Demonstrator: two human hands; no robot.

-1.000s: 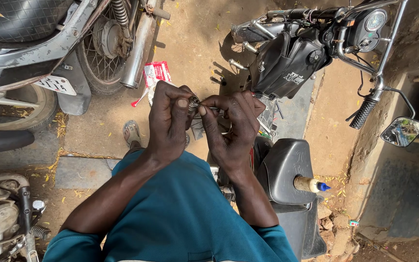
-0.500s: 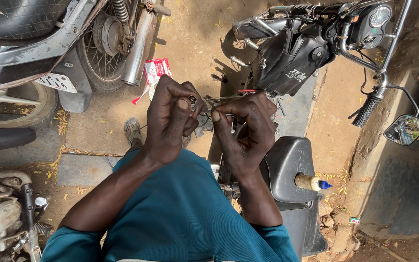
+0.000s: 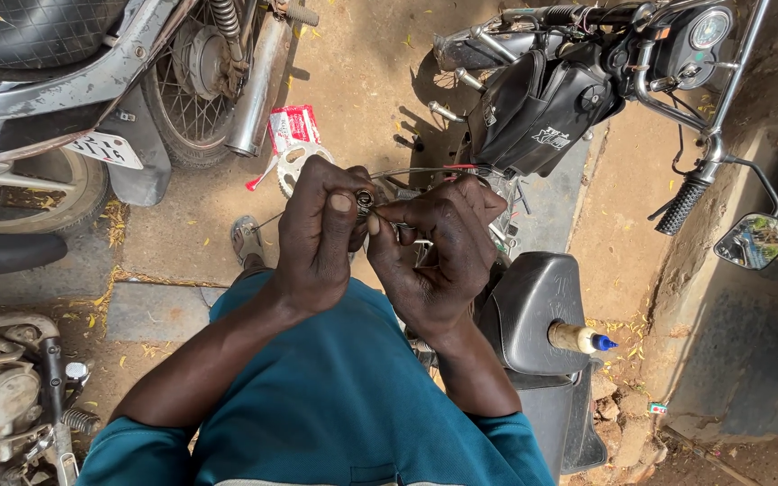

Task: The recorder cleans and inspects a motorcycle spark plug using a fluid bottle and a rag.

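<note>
Sandy ground (image 3: 362, 81) bears a red packet (image 3: 292, 124), a sprocket (image 3: 297, 165) and parked motorcycles (image 3: 74, 99).

We are seeing only a sliver of the small metal part (image 3: 364, 198) pinched between the left hand (image 3: 317, 236) and the right hand (image 3: 438, 256); the fingers are covering most of it, so we cannot tell its kind. The thin cable (image 3: 425, 171) is vanishing behind the right hand. The sprocket (image 3: 294, 166) is lying partly hidden behind the left hand. The motorcycle (image 3: 92, 81) at upper left is running off the frame, as is the engine (image 3: 2, 405) at lower left. The mirror (image 3: 756, 241) is showing only a blurred reflection.
</note>
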